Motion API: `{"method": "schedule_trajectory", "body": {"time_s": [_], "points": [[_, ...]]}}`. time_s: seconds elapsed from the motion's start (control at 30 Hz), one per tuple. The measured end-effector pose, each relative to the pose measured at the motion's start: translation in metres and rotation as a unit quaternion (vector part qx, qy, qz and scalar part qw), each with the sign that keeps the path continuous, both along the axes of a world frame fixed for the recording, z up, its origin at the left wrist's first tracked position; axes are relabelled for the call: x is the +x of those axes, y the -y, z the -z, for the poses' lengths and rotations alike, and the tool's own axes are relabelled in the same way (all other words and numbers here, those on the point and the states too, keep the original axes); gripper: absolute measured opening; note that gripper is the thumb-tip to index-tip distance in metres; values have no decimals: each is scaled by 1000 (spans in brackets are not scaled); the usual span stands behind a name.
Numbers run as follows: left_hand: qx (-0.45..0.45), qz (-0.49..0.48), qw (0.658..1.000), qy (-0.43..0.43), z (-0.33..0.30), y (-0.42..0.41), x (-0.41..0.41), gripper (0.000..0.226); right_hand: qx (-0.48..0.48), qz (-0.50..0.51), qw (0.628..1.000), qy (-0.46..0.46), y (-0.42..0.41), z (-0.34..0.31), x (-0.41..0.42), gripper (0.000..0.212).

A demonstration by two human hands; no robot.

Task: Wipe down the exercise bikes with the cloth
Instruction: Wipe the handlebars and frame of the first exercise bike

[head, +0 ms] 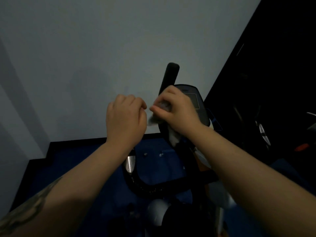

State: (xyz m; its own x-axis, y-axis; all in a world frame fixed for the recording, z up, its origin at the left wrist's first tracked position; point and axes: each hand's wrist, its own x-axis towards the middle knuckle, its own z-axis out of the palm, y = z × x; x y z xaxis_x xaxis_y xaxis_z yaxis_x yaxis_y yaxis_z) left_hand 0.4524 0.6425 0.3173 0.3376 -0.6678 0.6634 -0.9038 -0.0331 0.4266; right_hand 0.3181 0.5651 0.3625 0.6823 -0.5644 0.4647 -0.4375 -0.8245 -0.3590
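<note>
The exercise bike stands below me: an upright black handlebar grip (171, 74), the console (194, 98) behind my right hand, and a curved black bar (136, 182) with a chrome piece lower down. My right hand (174, 112) grips a bunched pale cloth (152, 120) in front of the console; more of the cloth hangs under its wrist. My left hand (126, 117) is curled close beside it, with fingertips at the cloth's left edge, seemingly pinching it. The cloth is blurred.
A pale wall fills the far side, with a black skirting (77, 142) and a blue floor (68, 168) beneath. On the right, a dark area holds another machine (263, 134) with a metal wheel and an orange part.
</note>
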Motion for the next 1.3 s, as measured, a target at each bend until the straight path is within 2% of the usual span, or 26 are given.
{"method": "schedule_trajectory", "body": {"time_s": [0.1, 0.27, 0.37, 0.43, 0.53, 0.6, 0.67, 0.7, 0.77, 0.87, 0.93, 1.07, 1.2, 1.27, 1.3], "points": [[-4, 8, 1000, 2, 1, 0, 0, 14, 20, 45, 996, 76, -15, 24, -3, 12], [-17, 14, 1000, -12, 3, 1, 1, 15, 81, -36, 996, 25, -19, 26, -55, 8], [-20, 21, 1000, -13, 2, 1, 1, 15, 71, 72, 983, 154, 5, 13, -21, 11], [-10, 19, 1000, -11, 2, 1, 1, 15, 127, 140, 960, 205, 6, 18, 6, 15], [-10, 26, 1000, -11, 2, 1, 1, 16, 252, 80, 944, 200, -4, 43, -13, 16], [-14, 27, 999, -13, 2, 1, 1, 16, 308, 14, 940, 146, -7, 45, -45, 14], [-10, 25, 1000, -12, 1, 2, 1, 16, 257, -7, 964, 63, 1, 29, -55, 13], [-7, 24, 1000, -12, 1, 2, 1, 16, 210, 2, 976, 59, 7, 20, -48, 13], [-3, 23, 1000, -9, 1, 2, 2, 15, 159, 49, 979, 120, 11, 5, -20, 17], [-2, 26, 1000, -4, 3, 1, 2, 15, 141, 108, 970, 166, -5, 20, 8, 20], [-5, 27, 1000, -7, 3, 2, 2, 16, 158, 80, 971, 162, -17, 36, -7, 16], [-10, 26, 1000, -10, 3, 2, 1, 15, 225, -3, 972, 64, -1, 16, -38, 17], [-8, 25, 1000, -8, 3, 1, 2, 14, 210, 83, 947, 229, 15, 4, 5, 22], [-7, 27, 1000, -8, 3, 1, 2, 15, 222, 90, 935, 260, 4, 23, 8, 23], [-9, 30, 999, -10, 2, 1, 1, 16, 241, 71, 937, 245, -1, 34, -3, 21]]}}
